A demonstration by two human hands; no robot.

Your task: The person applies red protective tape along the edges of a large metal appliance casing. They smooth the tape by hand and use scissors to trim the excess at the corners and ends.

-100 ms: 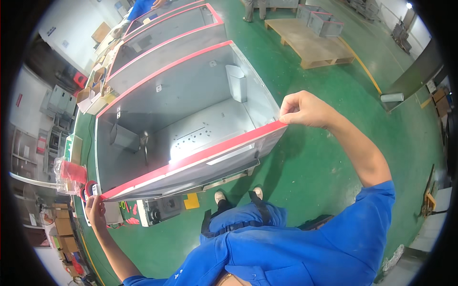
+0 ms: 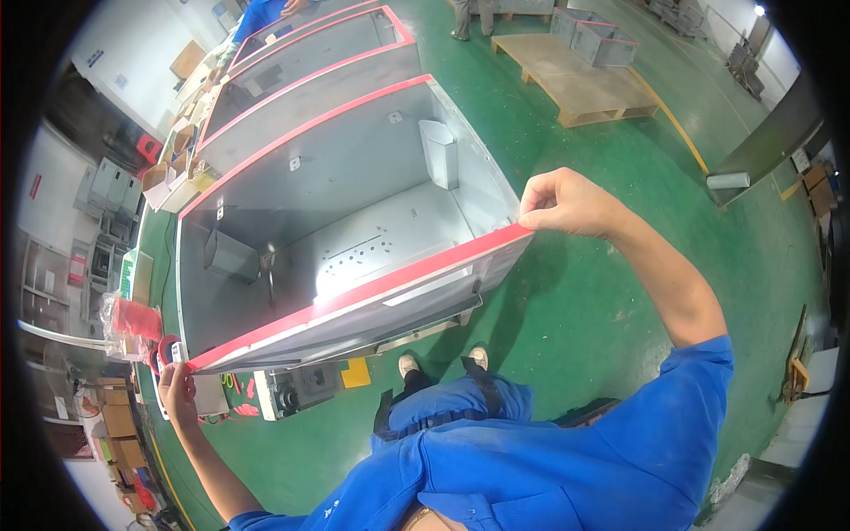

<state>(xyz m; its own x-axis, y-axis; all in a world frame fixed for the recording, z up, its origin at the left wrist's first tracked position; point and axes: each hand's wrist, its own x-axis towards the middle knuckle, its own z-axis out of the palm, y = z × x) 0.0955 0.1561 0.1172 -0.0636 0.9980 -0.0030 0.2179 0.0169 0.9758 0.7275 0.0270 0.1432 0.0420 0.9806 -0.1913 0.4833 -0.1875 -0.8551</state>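
Note:
A large open-topped grey metal box [image 2: 341,168] stands in front of me. A strip of red tape [image 2: 354,296] runs along its near rim, from the left corner to the right corner. At the right end, my right hand [image 2: 574,205] pinches the tape between thumb and fingers. My left hand [image 2: 179,396] is closed on the strip's other end at the near left corner. Just beyond those fingers shows a red tape roll [image 2: 163,352], partly hidden. Red tape also covers the box's far rim. Inside are a row of small holes and grey brackets at both ends.
More red-edged metal boxes [image 2: 310,97] stand in line behind, with another person's hand [image 2: 294,7] at the far one. A wooden pallet [image 2: 567,75] carries grey boxes at the far right. Under the near rim sit a grey device [image 2: 305,389] and a yellow sheet [image 2: 356,373].

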